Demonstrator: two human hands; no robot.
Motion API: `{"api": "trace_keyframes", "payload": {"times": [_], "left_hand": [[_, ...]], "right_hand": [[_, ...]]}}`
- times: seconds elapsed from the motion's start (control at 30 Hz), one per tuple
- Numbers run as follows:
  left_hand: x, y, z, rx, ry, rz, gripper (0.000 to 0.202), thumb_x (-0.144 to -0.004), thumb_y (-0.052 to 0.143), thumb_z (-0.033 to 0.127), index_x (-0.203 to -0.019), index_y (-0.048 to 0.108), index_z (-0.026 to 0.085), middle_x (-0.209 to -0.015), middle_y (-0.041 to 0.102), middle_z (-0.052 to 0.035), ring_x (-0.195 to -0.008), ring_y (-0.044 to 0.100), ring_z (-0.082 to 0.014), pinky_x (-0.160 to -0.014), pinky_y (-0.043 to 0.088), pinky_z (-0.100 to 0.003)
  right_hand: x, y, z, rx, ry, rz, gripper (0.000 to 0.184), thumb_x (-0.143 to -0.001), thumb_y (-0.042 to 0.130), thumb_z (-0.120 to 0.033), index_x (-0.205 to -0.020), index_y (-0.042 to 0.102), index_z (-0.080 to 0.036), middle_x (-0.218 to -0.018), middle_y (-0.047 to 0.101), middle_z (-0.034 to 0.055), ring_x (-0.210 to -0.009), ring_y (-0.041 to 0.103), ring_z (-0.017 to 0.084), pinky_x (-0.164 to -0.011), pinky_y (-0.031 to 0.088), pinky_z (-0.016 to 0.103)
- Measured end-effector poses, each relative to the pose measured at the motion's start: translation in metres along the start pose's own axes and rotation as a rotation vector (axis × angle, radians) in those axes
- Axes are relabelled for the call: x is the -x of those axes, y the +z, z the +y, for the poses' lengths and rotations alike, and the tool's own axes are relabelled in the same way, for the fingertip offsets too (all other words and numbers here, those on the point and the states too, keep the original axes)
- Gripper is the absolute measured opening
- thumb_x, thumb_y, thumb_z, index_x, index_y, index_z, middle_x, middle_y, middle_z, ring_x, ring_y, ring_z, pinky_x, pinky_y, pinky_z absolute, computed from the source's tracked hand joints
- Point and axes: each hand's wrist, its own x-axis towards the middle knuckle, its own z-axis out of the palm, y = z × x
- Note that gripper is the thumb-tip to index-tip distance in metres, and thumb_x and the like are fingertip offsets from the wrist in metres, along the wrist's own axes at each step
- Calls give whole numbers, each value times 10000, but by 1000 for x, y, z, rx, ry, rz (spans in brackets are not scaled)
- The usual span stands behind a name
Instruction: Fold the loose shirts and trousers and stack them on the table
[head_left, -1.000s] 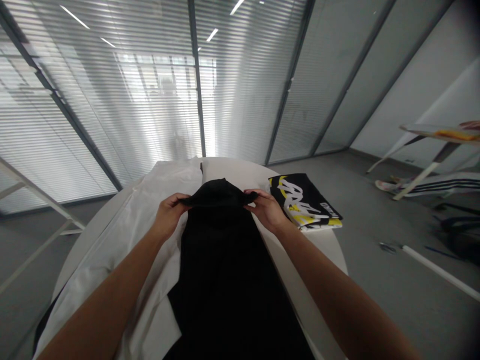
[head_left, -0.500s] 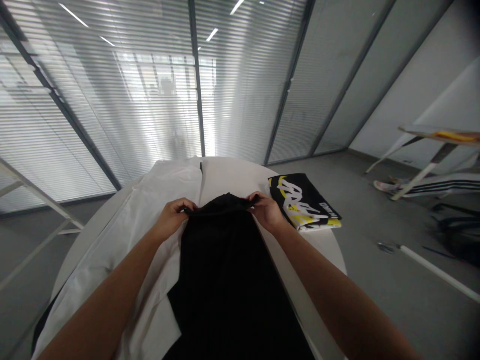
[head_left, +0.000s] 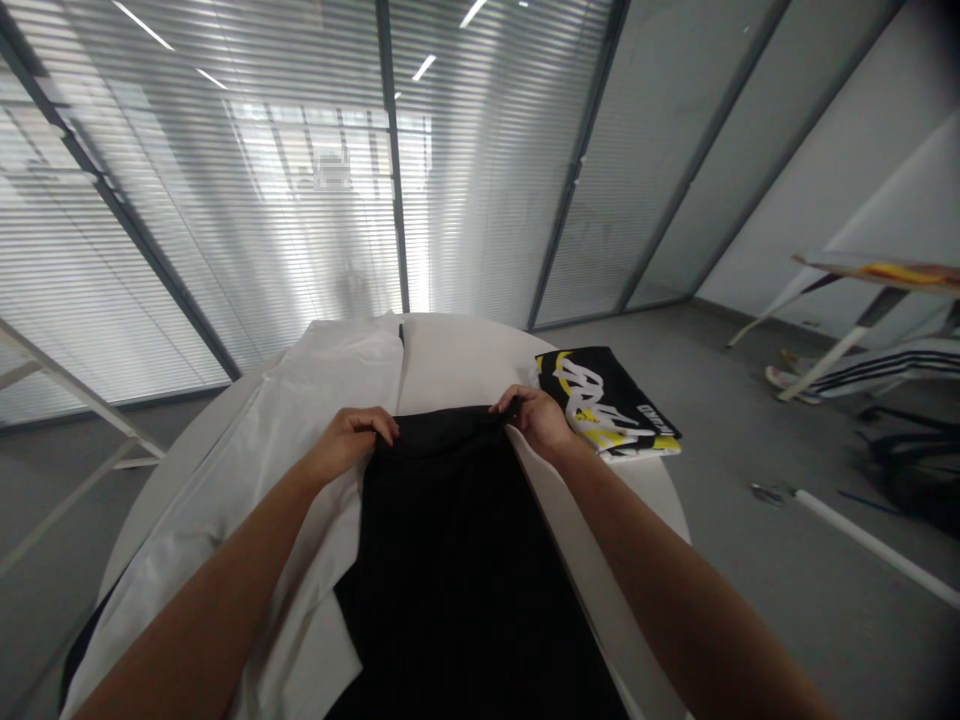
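A black garment lies lengthwise before me on a round white table, partly over a white cloth. Its exact kind does not show. At the left end of its far edge, the fingers of my left hand are closed on the fabric. My right hand pinches the right end of the same edge. Between both hands the edge runs nearly straight. Just beyond my right hand sits a folded black cloth item with yellow and white print.
Glass panels with blinds rise behind the table. A white metal frame stands at left. On the right are another table, a person's striped trouser leg, dark items and a white pole on the floor.
The garment's far edge, bunched upward in the middle before, now lies flatter and straighter. My left fingers have shifted slightly right over the edge; my right hand has barely moved.
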Motion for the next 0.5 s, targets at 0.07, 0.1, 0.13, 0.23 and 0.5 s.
{"api": "trace_keyframes", "payload": {"times": [0.07,0.1,0.13,0.23,0.5], "left_hand": [[0,0,1,-16,2,-11,221,-610,492,83,-601,688,184,-792,669,-41,-848,613,-190,-828,421,-341],[0,-1,2,-24,6,-17,218,-608,492,90,-592,688,185,-790,668,-43,-841,611,-192,-820,422,-341],[0,-1,2,-29,11,-23,215,-607,492,99,-589,689,184,-789,668,-47,-832,609,-194,-810,423,-340],[0,-2,4,-44,33,-49,224,-618,474,130,-599,692,177,-804,676,-65,-817,606,-200,-786,425,-340],[-1,13,14,-477,36,153,267,-812,452,257,-660,664,200,-735,670,-30,-780,598,-187,-809,433,-347]], "right_hand": [[2,-1,-4,84,6,3,240,-412,384,-165,-515,600,-187,-591,632,33,-726,615,204,-708,456,306],[3,-2,-7,139,8,11,227,-425,383,-172,-504,595,-185,-600,644,42,-730,620,204,-701,455,299],[4,-2,-9,206,12,22,220,-438,381,-176,-496,593,-182,-614,656,51,-734,625,202,-685,451,289],[5,-3,-15,432,19,77,236,-469,371,-172,-501,604,-176,-633,675,60,-728,630,192,-639,438,261],[7,-5,-18,888,-76,129,316,-573,362,-100,-544,664,-190,-713,718,34,-770,653,159,-774,458,240]]}}
